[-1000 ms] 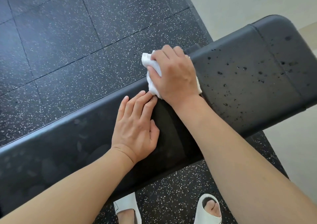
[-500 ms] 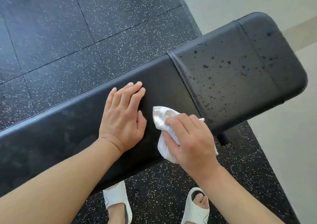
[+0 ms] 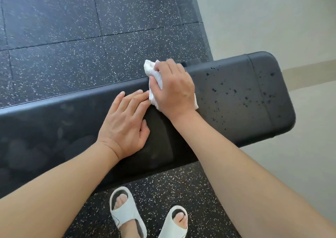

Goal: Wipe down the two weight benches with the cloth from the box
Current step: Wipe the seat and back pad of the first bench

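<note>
A black padded weight bench (image 3: 236, 99) runs across the view from lower left to right. Its right end is dotted with dark droplets. My right hand (image 3: 174, 88) grips a crumpled white cloth (image 3: 151, 72) at the bench's far edge, near the seam between the pads. Flat on the pad just left of it lies my left hand (image 3: 125, 123), fingers straight, fingertips touching the cloth. Only one bench is in view.
Black speckled rubber floor tiles (image 3: 72, 37) surround the bench. A pale smooth floor (image 3: 272, 19) begins at the right. My two feet in white open sandals (image 3: 127, 214) stand close to the near side of the bench.
My right hand has carried the cloth from the bench's near edge across to the far edge. My left hand has stayed flat on the pad. The camera has tilted down.
</note>
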